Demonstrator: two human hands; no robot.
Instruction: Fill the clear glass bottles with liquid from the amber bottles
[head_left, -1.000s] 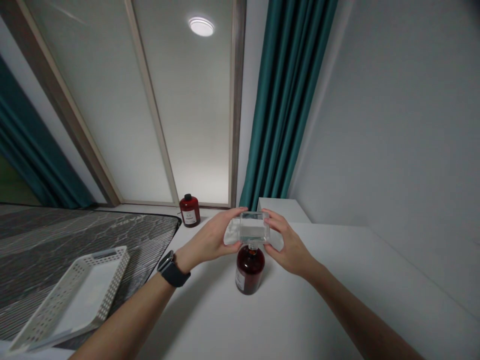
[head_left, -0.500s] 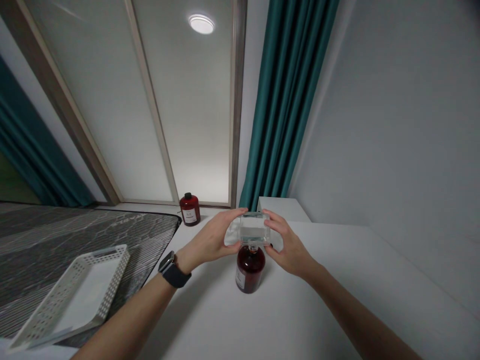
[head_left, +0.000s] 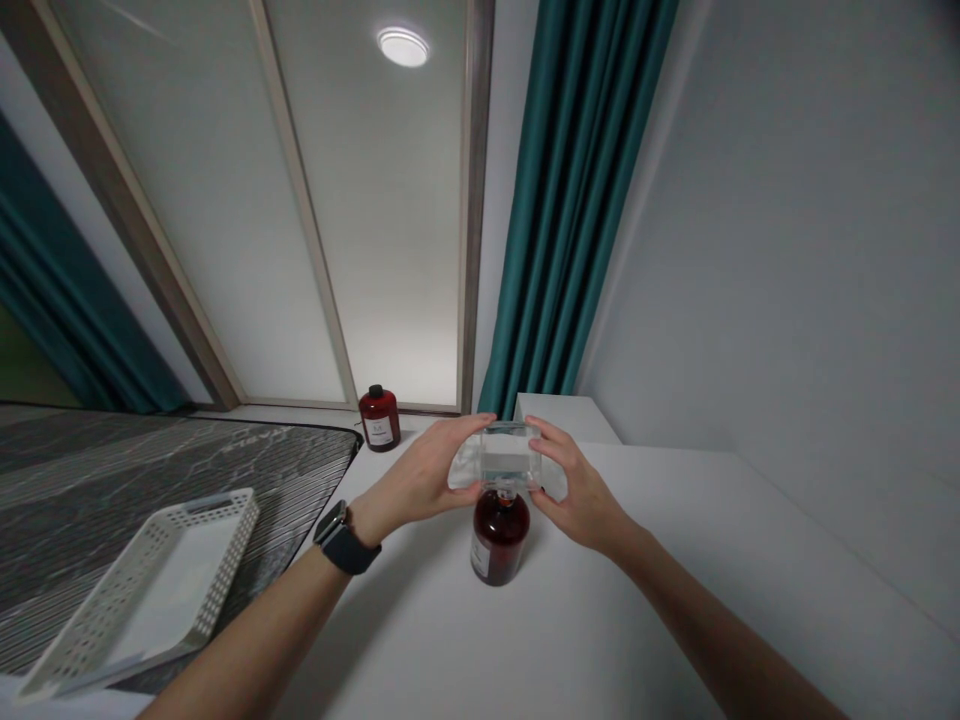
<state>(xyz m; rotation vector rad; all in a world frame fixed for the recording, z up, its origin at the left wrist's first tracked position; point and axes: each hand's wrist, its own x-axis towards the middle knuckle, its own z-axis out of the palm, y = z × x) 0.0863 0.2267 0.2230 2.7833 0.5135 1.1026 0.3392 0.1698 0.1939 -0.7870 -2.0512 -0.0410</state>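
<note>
Well inside left table edge (head_left: 352, 480); bottle (head_left: 502, 532) under container (head_left: 510, 455)

My feed is dim and greyish. A round white light (head_left: 403, 47) glares on the frosted panel (head_left: 390, 220), whose foot glows paler. Soft shadows cross the white table (head_left: 600, 640); lens stretch slants the left door frame (head_left: 116, 205), and I find the bottle label (head_left: 481, 556) illegible.

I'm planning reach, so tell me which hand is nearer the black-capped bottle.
Left. The left hand is in front and to the right of the black-capped bottle, gripping the clear container; the right hand is farther right, at the container's other side.
</note>
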